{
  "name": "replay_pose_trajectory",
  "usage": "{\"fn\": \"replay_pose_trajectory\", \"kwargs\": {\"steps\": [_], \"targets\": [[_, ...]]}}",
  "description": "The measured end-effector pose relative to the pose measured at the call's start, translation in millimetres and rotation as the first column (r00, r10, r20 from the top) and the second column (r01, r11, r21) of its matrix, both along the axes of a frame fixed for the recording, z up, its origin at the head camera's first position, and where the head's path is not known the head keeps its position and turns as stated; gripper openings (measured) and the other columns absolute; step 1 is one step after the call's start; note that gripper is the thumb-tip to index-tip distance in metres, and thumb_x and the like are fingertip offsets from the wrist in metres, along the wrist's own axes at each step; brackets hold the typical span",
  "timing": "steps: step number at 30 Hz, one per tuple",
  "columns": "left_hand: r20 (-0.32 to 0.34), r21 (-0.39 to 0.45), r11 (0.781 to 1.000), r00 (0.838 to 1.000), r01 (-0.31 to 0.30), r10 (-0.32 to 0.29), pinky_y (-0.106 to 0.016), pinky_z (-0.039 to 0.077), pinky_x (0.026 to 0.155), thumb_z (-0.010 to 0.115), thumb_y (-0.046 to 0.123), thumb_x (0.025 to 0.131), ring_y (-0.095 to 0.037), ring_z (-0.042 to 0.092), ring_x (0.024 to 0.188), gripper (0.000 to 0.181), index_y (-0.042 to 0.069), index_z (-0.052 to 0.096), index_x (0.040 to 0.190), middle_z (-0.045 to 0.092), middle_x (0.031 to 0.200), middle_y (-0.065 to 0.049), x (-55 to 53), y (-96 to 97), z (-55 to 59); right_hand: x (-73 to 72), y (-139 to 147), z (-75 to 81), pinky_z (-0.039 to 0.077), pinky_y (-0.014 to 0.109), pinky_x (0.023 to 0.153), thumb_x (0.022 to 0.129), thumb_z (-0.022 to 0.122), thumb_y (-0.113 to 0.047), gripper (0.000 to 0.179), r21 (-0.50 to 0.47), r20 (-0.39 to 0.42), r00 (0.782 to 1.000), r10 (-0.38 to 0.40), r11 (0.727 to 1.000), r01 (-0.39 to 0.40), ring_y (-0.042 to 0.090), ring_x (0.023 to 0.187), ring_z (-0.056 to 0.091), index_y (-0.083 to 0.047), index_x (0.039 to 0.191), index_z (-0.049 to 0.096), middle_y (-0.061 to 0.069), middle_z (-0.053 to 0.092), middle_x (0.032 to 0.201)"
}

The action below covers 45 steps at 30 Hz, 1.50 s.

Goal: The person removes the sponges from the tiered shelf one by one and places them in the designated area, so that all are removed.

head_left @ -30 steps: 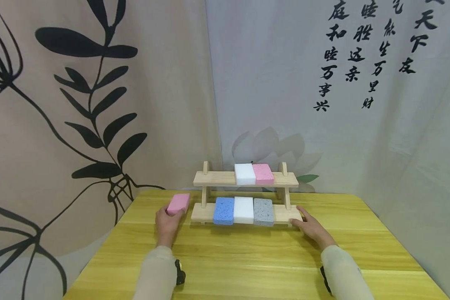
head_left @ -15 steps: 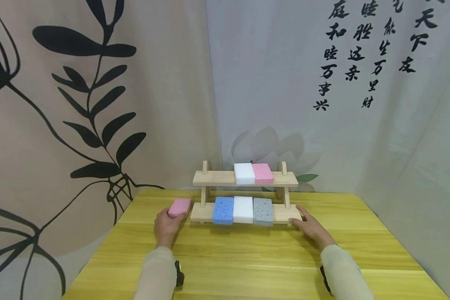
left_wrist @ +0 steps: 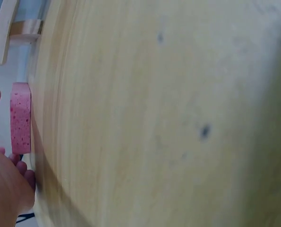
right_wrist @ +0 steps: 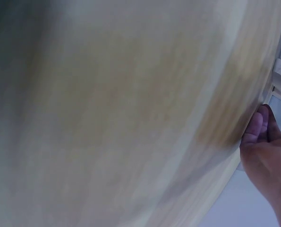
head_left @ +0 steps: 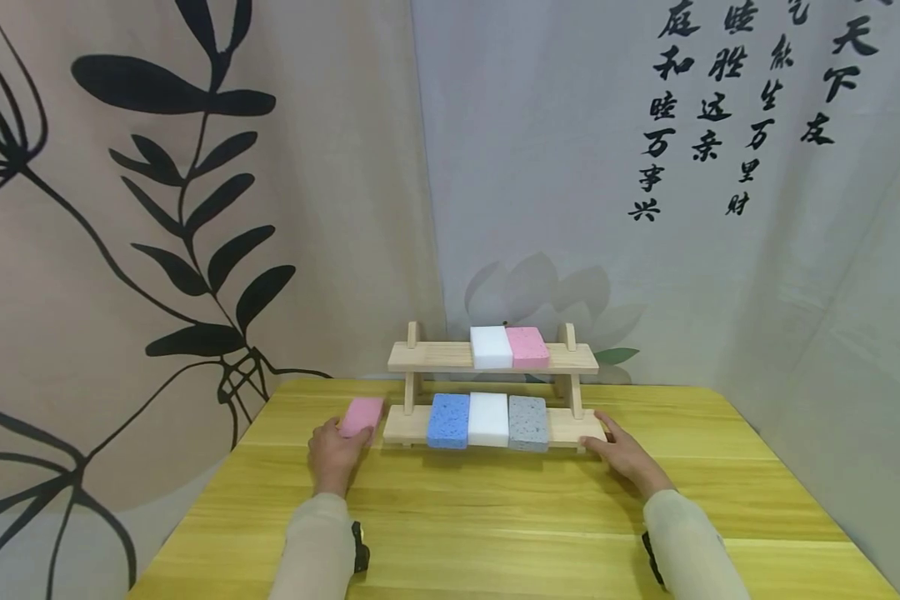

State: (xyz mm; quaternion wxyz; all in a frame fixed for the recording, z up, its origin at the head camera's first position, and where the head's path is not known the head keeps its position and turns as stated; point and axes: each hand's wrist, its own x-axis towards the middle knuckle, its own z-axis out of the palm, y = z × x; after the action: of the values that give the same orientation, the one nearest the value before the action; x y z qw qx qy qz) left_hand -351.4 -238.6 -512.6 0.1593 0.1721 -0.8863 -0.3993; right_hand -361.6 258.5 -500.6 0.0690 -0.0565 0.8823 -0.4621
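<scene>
On the wooden table, left of the small two-tier wooden rack, lies a pink sponge. My left hand holds it from the near side, thumb at the near right corner and fingers along the left. In the left wrist view the speckled sponge lies flat against the tabletop, with the fingertips at one end. At the rack's other end, my right hand grips the lower shelf's right end, thumb at the front edge and fingers behind. The right wrist view shows the fingers beside the rack; the thumb is hidden.
A white sponge and another pink sponge stand on the upper shelf. The lower shelf carries a blue sponge, a white one and a grey one. A printed curtain hangs behind the table.
My left hand has lowered the pink sponge slightly and brought it a little nearer and to the right, flat on the table. The right hand and the rack stay where they were.
</scene>
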Motion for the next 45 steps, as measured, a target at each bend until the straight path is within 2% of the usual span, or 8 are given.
{"fn": "replay_pose_trajectory", "kwargs": {"steps": [4, 10, 15, 22, 29, 37, 41, 45], "targets": [[0.014, 0.019, 1.0, 1.0, -0.015, 0.015, -0.062, 0.035, 0.099, 0.069, 0.045, 0.087, -0.048, 0.038, 0.122, 0.081, -0.006, 0.04, 0.144, 0.044, 0.134, -0.032, -0.5, -0.5, 1.8, 1.1, -0.7, 0.8, 0.031, 0.066, 0.105, 0.096, 0.056, -0.054, 0.091, -0.006, 0.016, 1.0, -0.005, 1.0, 0.005, 0.056, 0.136, 0.027, -0.011, 0.159, 0.009, 0.042, 0.02, 0.151], [-0.038, 0.045, 0.998, 0.998, -0.046, 0.047, -0.063, 0.034, 0.102, 0.067, 0.048, 0.089, -0.048, 0.036, 0.127, 0.081, -0.004, 0.039, 0.145, 0.039, 0.139, -0.031, -1.7, -0.1, 11.0, 0.8, -0.4, 0.4, 0.03, 0.065, 0.106, 0.097, 0.057, -0.051, 0.089, 0.009, 0.023, 1.0, -0.022, 1.0, 0.021, 0.055, 0.137, 0.026, -0.008, 0.159, 0.009, 0.041, 0.021, 0.151], [-0.099, 0.093, 0.994, 0.992, -0.064, 0.073, -0.063, 0.032, 0.104, 0.065, 0.049, 0.091, -0.045, 0.033, 0.132, 0.08, 0.0, 0.037, 0.148, 0.035, 0.146, -0.028, -3.9, 2.9, 24.6, 0.9, 0.2, 1.4, 0.029, 0.065, 0.107, 0.093, 0.059, -0.057, 0.095, -0.014, 0.025, 1.0, -0.014, 1.0, 0.015, 0.055, 0.138, 0.025, -0.01, 0.159, 0.01, 0.04, 0.02, 0.152], [-0.172, 0.147, 0.987, 0.98, -0.07, 0.095, -0.061, 0.029, 0.107, 0.067, 0.046, 0.09, -0.046, 0.032, 0.133, 0.078, 0.002, 0.039, 0.147, 0.035, 0.146, -0.026, -15.4, 10.7, 49.0, -0.6, 0.3, 1.2, 0.028, 0.065, 0.108, 0.094, 0.058, -0.055, 0.094, -0.01, 0.027, 0.999, -0.022, 1.0, 0.022, 0.054, 0.139, 0.023, -0.009, 0.159, 0.009, 0.039, 0.018, 0.153], [-0.192, 0.159, 0.987, 0.979, -0.03, 0.06, -0.06, 0.027, 0.11, 0.066, 0.052, 0.09, -0.045, 0.03, 0.137, 0.081, 0.003, 0.038, 0.148, 0.031, 0.15, -0.025, -27.9, 20.7, 72.1, -0.7, -1.0, 0.2, 0.029, 0.064, 0.108, 0.097, 0.058, -0.049, 0.089, 0.001, 0.045, 0.998, -0.041, 0.999, 0.041, 0.054, 0.139, 0.025, -0.009, 0.159, 0.009, 0.039, 0.019, 0.153], [-0.232, 0.186, 0.983, 0.972, 0.006, 0.038, -0.058, 0.028, 0.111, 0.067, 0.053, 0.088, -0.04, 0.031, 0.138, 0.081, 0.005, 0.039, 0.148, 0.034, 0.15, -0.021, -34.7, 43.5, 107.7, -0.4, -2.2, -0.1, 0.031, 0.064, 0.107, 0.097, 0.057, -0.05, 0.088, 0.004, 0.044, 0.998, -0.048, 0.999, 0.048, 0.054, 0.138, 0.027, -0.009, 0.159, 0.009, 0.04, 0.021, 0.152], [-0.254, 0.185, 0.982, 0.967, 0.047, 0.001, -0.055, 0.029, 0.11, 0.069, 0.05, 0.088, -0.038, 0.032, 0.137, 0.078, 0.007, 0.041, 0.147, 0.036, 0.148, -0.019, -38.4, 60.9, 115.9, -1.0, -1.8, -1.2, 0.032, 0.064, 0.106, 0.098, 0.057, -0.048, 0.087, -0.003, 0.044, 0.998, -0.045, 0.999, 0.045, 0.054, 0.137, 0.028, -0.008, 0.159, 0.009, 0.04, 0.021, 0.151], [-0.263, 0.144, 0.987, 0.964, 0.073, -0.033, -0.053, 0.032, 0.108, 0.071, 0.05, 0.085, -0.036, 0.035, 0.133, 0.079, 0.007, 0.043, 0.145, 0.039, 0.144, -0.018, -41.2, 80.9, 118.1, 0.0, -2.2, -0.5, 0.032, 0.063, 0.106, 0.098, 0.057, -0.048, 0.087, -0.007, 0.044, 0.998, -0.04, 0.999, 0.04, 0.054, 0.137, 0.028, -0.008, 0.159, 0.009, 0.039, 0.021, 0.152]]}}
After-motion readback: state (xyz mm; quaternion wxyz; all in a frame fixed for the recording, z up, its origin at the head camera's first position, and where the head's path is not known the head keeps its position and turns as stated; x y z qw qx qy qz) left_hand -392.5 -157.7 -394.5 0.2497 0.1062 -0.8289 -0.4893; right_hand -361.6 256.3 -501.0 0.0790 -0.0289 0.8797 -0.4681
